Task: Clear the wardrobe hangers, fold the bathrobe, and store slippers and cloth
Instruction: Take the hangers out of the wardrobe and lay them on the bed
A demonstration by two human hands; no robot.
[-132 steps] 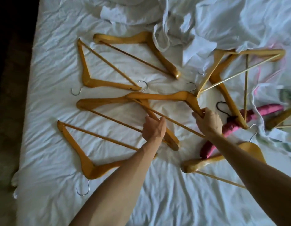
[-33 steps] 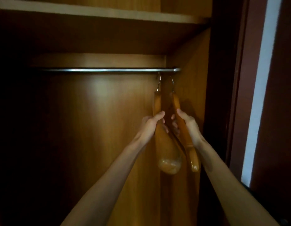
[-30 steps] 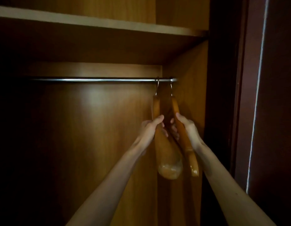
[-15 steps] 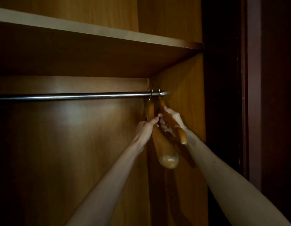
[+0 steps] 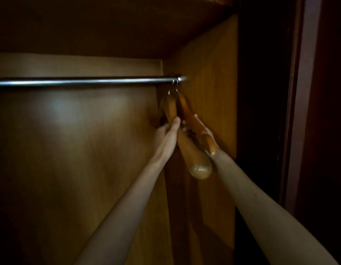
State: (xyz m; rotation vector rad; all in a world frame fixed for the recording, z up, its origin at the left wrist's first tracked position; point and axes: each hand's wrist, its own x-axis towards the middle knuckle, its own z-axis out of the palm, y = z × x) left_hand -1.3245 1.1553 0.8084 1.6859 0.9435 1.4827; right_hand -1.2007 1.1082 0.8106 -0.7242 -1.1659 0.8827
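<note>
Two wooden hangers hang by metal hooks [image 5: 175,83] at the far right end of the wardrobe rail [image 5: 79,82]. My left hand [image 5: 168,129] grips the left hanger [image 5: 192,157] around its arm, thumb on the near side. My right hand [image 5: 199,127] holds the right hanger [image 5: 187,109], whose lower end sticks out over my wrist. Both hangers tilt toward me and lie close together against the wardrobe's right side wall [image 5: 213,92]. No bathrobe, slippers or cloth are in sight.
The rail runs bare to the left across the dim wooden back panel [image 5: 79,150]. A shelf's underside [image 5: 108,25] sits just above it. The dark door frame [image 5: 292,111] stands to the right.
Earlier both hands were over hangers on the bed; now they hold two on the rail. Over the last second the hooks slid right to the rail's end and I leaned in closer.
</note>
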